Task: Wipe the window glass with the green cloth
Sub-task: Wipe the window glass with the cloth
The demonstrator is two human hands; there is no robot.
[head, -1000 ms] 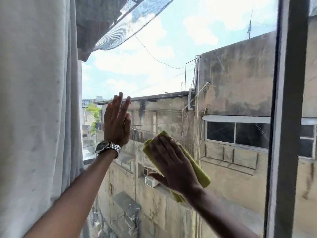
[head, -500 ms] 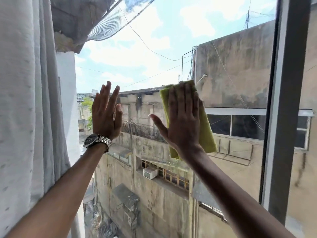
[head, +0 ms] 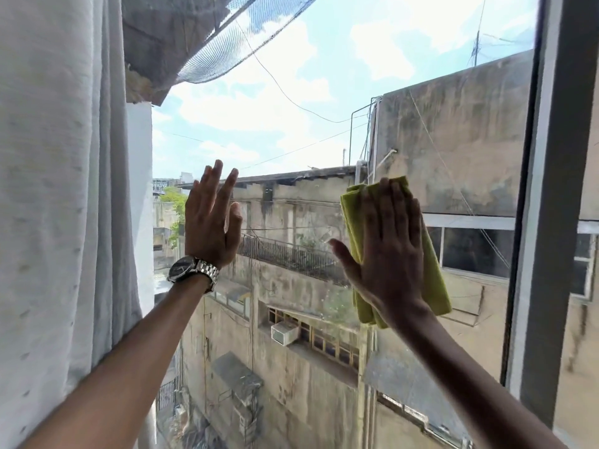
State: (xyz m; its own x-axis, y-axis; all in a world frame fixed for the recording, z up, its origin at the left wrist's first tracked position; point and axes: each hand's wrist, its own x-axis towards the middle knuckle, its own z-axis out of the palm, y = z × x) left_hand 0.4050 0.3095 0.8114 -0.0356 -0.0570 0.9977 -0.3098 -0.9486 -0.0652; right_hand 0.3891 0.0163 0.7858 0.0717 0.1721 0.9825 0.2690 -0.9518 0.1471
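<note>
Both hands lie flat against the window glass. Right hand, fingers spread and pointing up, presses the folded green cloth to the pane, just left of the grey window frame. Left hand, fingers straight and close together, rests bare on the glass farther from the frame, a metal wristwatch below it, beside the white curtain.

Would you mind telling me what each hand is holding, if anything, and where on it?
The right hand presses the green cloth flat against the window glass, palm over its middle. The left hand holds nothing.
</note>
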